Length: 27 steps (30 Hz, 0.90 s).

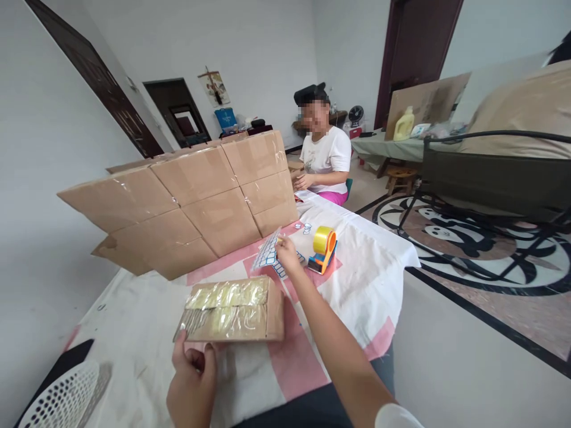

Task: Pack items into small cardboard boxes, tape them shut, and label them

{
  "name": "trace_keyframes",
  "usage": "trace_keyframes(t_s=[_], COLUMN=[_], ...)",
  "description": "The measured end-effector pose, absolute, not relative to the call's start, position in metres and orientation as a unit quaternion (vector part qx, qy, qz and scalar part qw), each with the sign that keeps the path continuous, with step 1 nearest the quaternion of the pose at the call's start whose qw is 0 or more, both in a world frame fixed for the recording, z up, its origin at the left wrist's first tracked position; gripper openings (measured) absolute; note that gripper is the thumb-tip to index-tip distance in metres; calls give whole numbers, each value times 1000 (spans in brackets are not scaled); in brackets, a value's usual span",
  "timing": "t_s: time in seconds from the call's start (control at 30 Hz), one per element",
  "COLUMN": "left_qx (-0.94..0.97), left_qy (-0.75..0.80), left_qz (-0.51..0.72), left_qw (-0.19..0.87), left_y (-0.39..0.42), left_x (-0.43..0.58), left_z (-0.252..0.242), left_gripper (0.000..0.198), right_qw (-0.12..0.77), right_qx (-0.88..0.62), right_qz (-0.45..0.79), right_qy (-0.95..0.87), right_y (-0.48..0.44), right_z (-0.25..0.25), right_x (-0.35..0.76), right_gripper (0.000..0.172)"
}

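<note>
A small cardboard box (pixel 232 318), sealed with shiny clear tape, lies on the cloth-covered table in front of me. My left hand (pixel 191 377) is closed at its near left corner, with the forefinger against the edge and the other fingers curled. Beyond the box, my right hand (pixel 288 254) pinches a sheet of blue-edged labels (pixel 266 251), raised at a tilt. Partly behind that hand, more of the blue-bordered labels (pixel 279 270) lie on the cloth. Just right of it stands an orange and blue tape dispenser (pixel 328 255) with a yellowish roll.
Stacked cardboard boxes (pixel 200 202) form a wall along the table's far left side. A white perforated basket (pixel 62 398) sits at the near left. Across the table a person (pixel 328 154) in a white shirt sits working with their hands. A dark folding chair (pixel 499 178) stands right.
</note>
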State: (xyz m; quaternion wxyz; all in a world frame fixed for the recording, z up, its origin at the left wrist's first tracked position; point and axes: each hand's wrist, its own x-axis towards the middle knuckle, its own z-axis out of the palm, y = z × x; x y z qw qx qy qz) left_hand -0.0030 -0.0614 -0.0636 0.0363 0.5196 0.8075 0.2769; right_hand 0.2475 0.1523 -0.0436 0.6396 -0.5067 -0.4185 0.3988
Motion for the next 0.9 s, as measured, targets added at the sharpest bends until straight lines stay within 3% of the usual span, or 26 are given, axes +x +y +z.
trace_keyframes(t_s=[0.23,0.33,0.43,0.57,0.7,0.9], left_qx=[556,624,738,829,842,841], left_qy=[811,729,538,446,438,428], left_qz=[182,275,381,304,299,313], left_qw=[10,-53,-145,-147,-95,-106], left_y=[-59,-52,-40,-18,-5,-7], left_x=[-2,26,72,115,122,117], left_z=[13,54,80,87,78,70], left_gripper=[42,30,35,62,51,41], right_qw=[805,847,856,837,818,827], right_qx=[-306,-245,-220,-166,-164,-212], right_qz=[383,364,373,464,514,453], right_qy=[-334,-300,-280,-240,-201,-256], right_y=[83,46,15,-8,-14,-16], right_z=[-15,5,24,37,38,34], right_x=[265,256,246,239,239,233], right_gripper=[54,57,60,53,51,81])
